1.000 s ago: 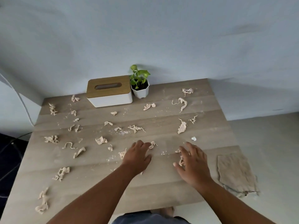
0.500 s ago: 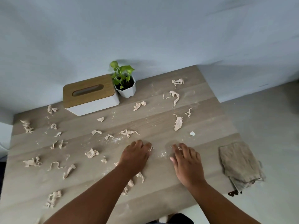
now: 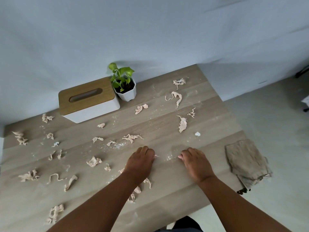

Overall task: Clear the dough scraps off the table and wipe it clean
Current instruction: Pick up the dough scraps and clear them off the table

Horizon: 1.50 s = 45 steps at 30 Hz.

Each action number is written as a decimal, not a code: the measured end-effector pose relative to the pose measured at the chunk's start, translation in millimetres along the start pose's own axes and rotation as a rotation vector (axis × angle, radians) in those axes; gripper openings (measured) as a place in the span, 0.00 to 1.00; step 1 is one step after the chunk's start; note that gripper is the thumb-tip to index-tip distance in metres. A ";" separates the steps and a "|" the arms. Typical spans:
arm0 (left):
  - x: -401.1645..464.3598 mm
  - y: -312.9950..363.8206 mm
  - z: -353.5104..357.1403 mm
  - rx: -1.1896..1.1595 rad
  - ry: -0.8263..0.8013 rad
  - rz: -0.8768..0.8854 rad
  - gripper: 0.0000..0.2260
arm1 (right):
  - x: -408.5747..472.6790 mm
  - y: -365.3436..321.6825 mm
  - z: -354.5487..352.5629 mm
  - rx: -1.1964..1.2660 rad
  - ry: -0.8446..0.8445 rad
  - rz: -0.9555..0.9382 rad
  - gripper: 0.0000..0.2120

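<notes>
Pale dough scraps lie scattered over the wooden table [image 3: 167,124], among them a long strip [image 3: 182,125], a tangle [image 3: 132,137] and a clump [image 3: 94,161]. Flour dust [image 3: 119,145] speckles the middle. My left hand [image 3: 140,163] is near the table's centre, its fingers curled round a small dough scrap [image 3: 156,156] that peeks out at the fingertips. A hand's width to its right, my right hand [image 3: 195,163] has its fingers curled in as well, over scraps that I can no longer see. More scraps [image 3: 148,182] lie under my left forearm.
A folded beige cloth [image 3: 245,161] hangs over the table's right edge. At the back stand a white tissue box with a wooden lid [image 3: 88,99] and a small potted plant [image 3: 124,86], close to the wall. Floor lies to the right.
Both hands went from flat with spread fingers to curled, drawing in the scraps at their fingertips. The view has shifted slightly to the right.
</notes>
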<state>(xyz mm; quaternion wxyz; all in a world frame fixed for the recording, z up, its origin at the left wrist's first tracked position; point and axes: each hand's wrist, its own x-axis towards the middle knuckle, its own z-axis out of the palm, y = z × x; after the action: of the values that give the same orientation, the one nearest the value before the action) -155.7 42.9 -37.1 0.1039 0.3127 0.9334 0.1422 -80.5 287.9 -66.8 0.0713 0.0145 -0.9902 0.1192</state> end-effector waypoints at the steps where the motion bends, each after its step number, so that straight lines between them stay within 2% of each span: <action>1: 0.0 0.0 -2.0 -0.012 -0.021 -0.013 0.19 | 4.6 -0.5 -5.0 -0.006 -0.028 -0.018 0.14; 4: -1.9 1.7 -10.7 -0.056 0.001 -0.018 0.18 | 11.5 -2.4 -18.9 -0.041 -0.090 -0.013 0.19; 7: -3.8 4.8 -17.5 -0.095 0.041 0.004 0.15 | 5.9 -3.2 -26.6 -0.040 -0.142 0.037 0.17; 9: -1.9 3.1 -20.2 -0.145 0.020 -0.001 0.12 | -0.3 -3.5 -32.1 -0.009 -0.188 0.088 0.14; 11: 1.1 0.6 -19.8 -0.168 -0.033 0.021 0.08 | -5.0 -1.1 -35.8 0.014 -0.191 0.130 0.16; 14: 5.7 0.6 -21.2 -0.168 -0.095 0.050 0.14 | -8.4 -0.5 -44.3 -0.016 -0.322 0.273 0.19; 17: 10.6 2.8 -24.2 -0.192 -0.113 0.044 0.13 | -11.3 2.0 -54.8 0.008 -0.390 0.390 0.20; 21: 13.4 10.4 -30.2 -0.201 -0.057 0.081 0.06 | -19.0 3.7 -72.4 0.036 -0.367 0.447 0.18; 27: 23.6 24.0 -36.8 -0.246 -0.093 0.061 0.08 | -28.9 5.9 -91.1 -0.100 -0.232 0.462 0.22; 33: 29.6 31.4 -32.0 -0.329 -0.116 0.009 0.04 | -24.2 9.9 -91.6 -0.129 -0.254 0.425 0.22; 36: 29.5 31.5 -27.2 -0.350 -0.115 -0.001 0.15 | -18.1 10.1 -89.2 -0.105 -0.270 0.434 0.23; 38: 30.0 32.0 -24.9 -0.356 -0.109 0.022 0.18 | -15.7 13.9 -87.3 -0.086 -0.266 0.435 0.23; 42: 36.6 33.3 -23.1 -0.370 -0.092 -0.005 0.17 | -9.9 21.5 -83.5 0.026 -0.257 0.414 0.21; 45: 44.1 36.1 -21.3 -0.362 -0.096 -0.030 0.17 | -2.7 28.1 -81.1 -0.068 -0.268 0.425 0.24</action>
<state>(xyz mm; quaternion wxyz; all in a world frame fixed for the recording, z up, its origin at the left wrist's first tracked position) -176.3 93.2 -9.8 0.2051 0.2812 0.8911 0.2913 -68.0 334.5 4.1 -0.0867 -0.1807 -0.9751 0.0950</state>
